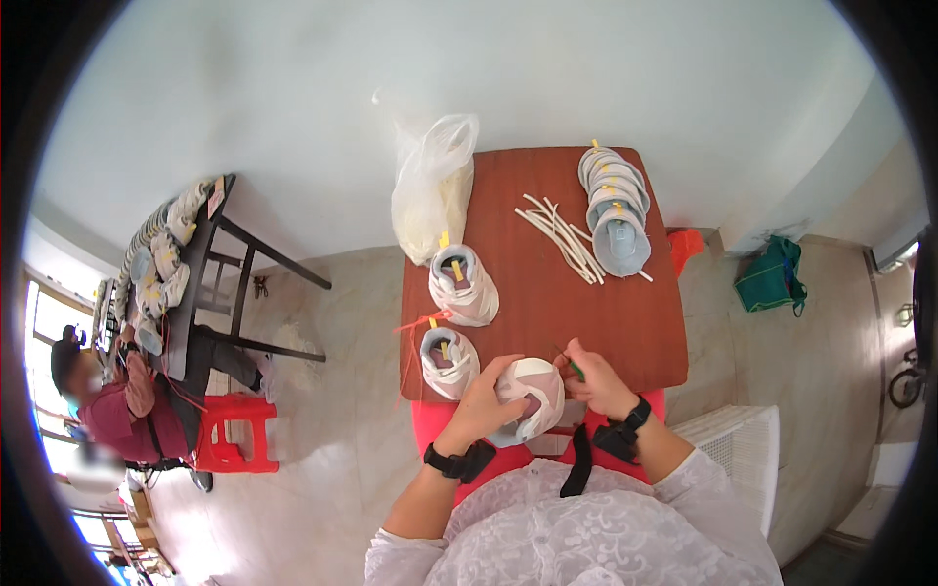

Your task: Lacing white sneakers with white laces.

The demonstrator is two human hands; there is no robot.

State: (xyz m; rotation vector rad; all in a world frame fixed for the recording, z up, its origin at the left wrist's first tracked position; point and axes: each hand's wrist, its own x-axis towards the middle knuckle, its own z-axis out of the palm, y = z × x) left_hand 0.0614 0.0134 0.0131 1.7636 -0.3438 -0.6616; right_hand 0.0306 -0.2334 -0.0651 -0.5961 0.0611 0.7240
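Observation:
A white and pale pink shoe upper (540, 384) is above my lap at the table's near edge. My left hand (479, 406) is closed around its left side. Beside its right side, my right hand (598, 385) pinches a thin tool with a green handle (576, 372), its dark, slender tip pointing up and left. Whether the tip touches the upper, I cannot tell. Two similar shoe uppers (471, 301) with yellow tabs stand on the table's left side, with orange-red string (427, 321) between them.
White cords (562, 234) lie on the brown table (532, 313), left of a row of nested shoe uppers (619, 244). A plastic bag (430, 210) sits at the far left edge. Right stand a white chair (747, 449) and green bag (772, 278); left, a person (132, 415) sits at another table.

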